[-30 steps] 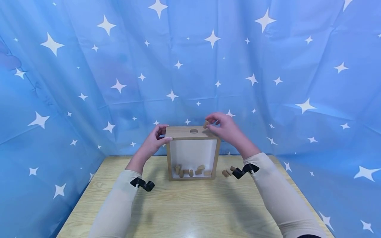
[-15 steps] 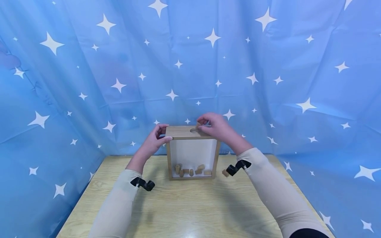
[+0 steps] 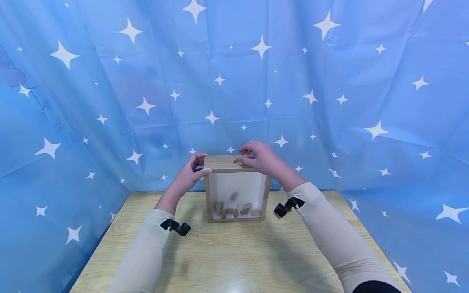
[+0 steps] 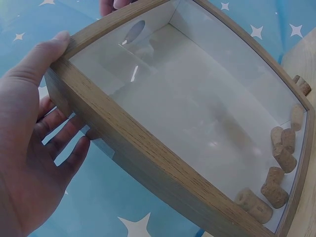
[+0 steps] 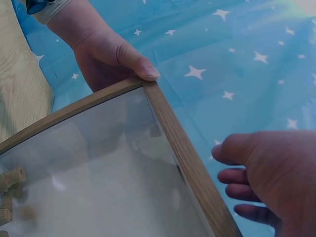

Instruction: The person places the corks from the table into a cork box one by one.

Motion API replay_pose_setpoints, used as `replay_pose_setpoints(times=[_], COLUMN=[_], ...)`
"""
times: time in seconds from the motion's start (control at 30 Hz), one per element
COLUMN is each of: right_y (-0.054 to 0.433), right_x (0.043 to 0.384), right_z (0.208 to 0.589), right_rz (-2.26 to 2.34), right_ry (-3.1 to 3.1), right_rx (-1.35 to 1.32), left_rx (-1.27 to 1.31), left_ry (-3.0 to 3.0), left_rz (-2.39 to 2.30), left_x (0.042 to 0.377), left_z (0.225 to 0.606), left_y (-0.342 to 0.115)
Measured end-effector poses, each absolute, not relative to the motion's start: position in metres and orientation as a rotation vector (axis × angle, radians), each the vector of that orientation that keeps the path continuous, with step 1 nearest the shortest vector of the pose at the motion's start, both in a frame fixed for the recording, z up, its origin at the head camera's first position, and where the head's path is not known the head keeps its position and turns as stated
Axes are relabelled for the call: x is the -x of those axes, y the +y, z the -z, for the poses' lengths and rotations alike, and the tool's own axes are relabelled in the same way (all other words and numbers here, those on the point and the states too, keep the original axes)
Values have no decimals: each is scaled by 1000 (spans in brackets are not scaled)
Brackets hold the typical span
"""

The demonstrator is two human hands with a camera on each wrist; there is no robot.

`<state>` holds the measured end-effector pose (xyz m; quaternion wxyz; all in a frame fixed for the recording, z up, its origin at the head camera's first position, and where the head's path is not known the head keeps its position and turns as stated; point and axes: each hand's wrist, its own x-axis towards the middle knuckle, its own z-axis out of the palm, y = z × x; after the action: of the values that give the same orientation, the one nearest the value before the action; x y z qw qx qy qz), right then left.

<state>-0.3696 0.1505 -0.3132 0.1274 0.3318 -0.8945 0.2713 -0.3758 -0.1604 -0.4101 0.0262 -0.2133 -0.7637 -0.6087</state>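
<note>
A wooden-framed box [image 3: 220,163] with a clear front stands upright on the table, a round hole [image 3: 236,161] in its top. My left hand [image 3: 188,176] grips its upper left corner, thumb at the front edge and fingers around the side. Over the hole hovers my right hand [image 3: 263,158], fingers loosely bent and nothing between them in the right wrist view [image 5: 269,182]. Inside, a blurred cork [image 3: 233,196] is in mid-air below the hole. Several corks [image 4: 254,205] lie along the box's bottom.
The box stands near the back of the wooden table [image 3: 227,252]. Outside its right side lie loose corks [image 4: 302,85], mostly hidden behind the right wrist's camera mount [image 3: 283,209] in the head view. A blue star-patterned curtain [image 3: 234,81] hangs behind.
My right hand has moved left over the box top to the hole and let go of a cork, which is now falling inside. The left hand and the box have stayed put.
</note>
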Motion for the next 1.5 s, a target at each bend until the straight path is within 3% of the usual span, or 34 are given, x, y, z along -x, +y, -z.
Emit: replay_pose_setpoints(times=[0.47,0.87,1.17,1.5], right_y=[168,217,266,298], right_x=[362,346,344,350], right_z=[319,331,367,439], right_rz=[-887,-953,-1023,-1015], right_ry=[-2548,-2423,-2411,-2632], right_rx=[-972,-857,-651,-521], left_rx=[679,661,655,659], left_ry=[-2342,-2351,-2352,-2352], left_rz=[1892,1889,1888,1882], left_x=[376,375,374,375], left_z=[412,412,409,410], left_y=[-161,-161,-159,-160])
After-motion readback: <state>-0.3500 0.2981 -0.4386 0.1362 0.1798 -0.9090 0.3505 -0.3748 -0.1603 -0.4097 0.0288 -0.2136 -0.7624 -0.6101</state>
